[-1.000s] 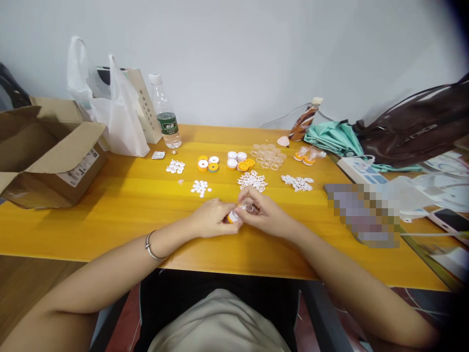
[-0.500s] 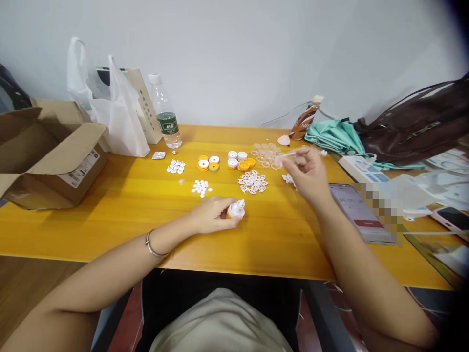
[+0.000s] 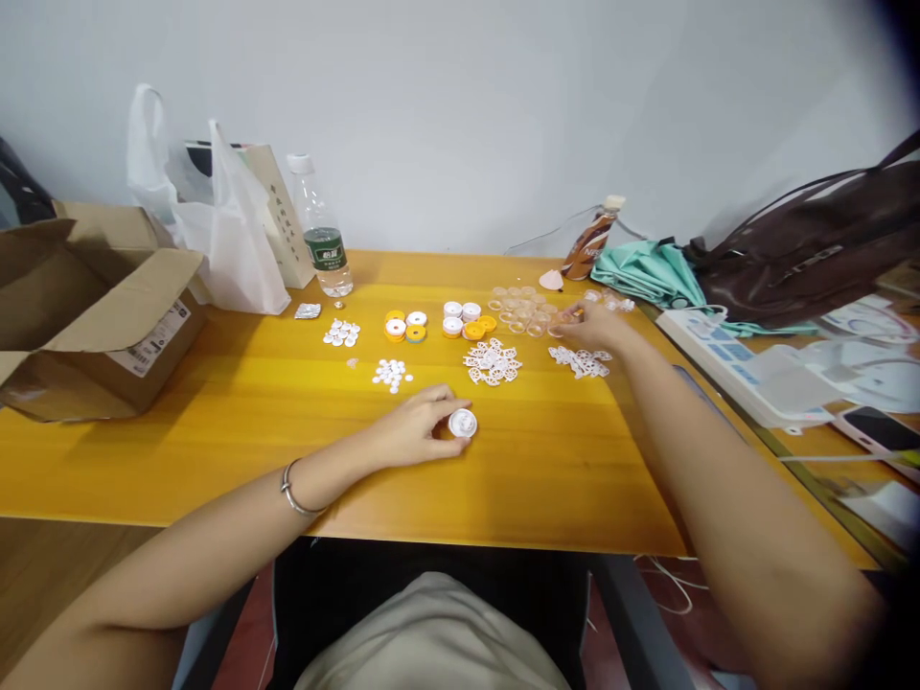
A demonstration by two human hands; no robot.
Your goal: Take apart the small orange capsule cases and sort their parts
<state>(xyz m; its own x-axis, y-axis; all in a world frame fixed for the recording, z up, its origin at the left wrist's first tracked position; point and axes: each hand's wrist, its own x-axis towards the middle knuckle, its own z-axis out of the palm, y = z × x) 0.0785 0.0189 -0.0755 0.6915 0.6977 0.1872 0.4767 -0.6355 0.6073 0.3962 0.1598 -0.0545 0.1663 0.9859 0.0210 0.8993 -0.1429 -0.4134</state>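
Observation:
My left hand [image 3: 417,428] rests on the table with thumb and fingers closed around a small round white piece [image 3: 463,423], whose top faces up. Some detail shows inside its rim, too small to make out. My right hand [image 3: 590,326] reaches to the right end of a group of clear round plastic caps [image 3: 518,309], its fingertips pinched at the edge of one cap. Below that hand lie white openwork pieces [image 3: 579,361]. Leaf-shaped white pieces [image 3: 493,362] are heaped between both hands.
White and orange round pieces [image 3: 406,327] stand in clusters, with small white discs [image 3: 392,374] nearby. A water bottle [image 3: 327,240], plastic bag [image 3: 234,235] and cardboard box [image 3: 107,326] are at left. A brown bottle [image 3: 590,241], teal cloth [image 3: 651,278] and power strip [image 3: 740,364] are at right.
My right hand has lowered among the clear caps; before, it held a clear piece raised above them. The part sticking up from the left-hand piece now sits lower within its rim.

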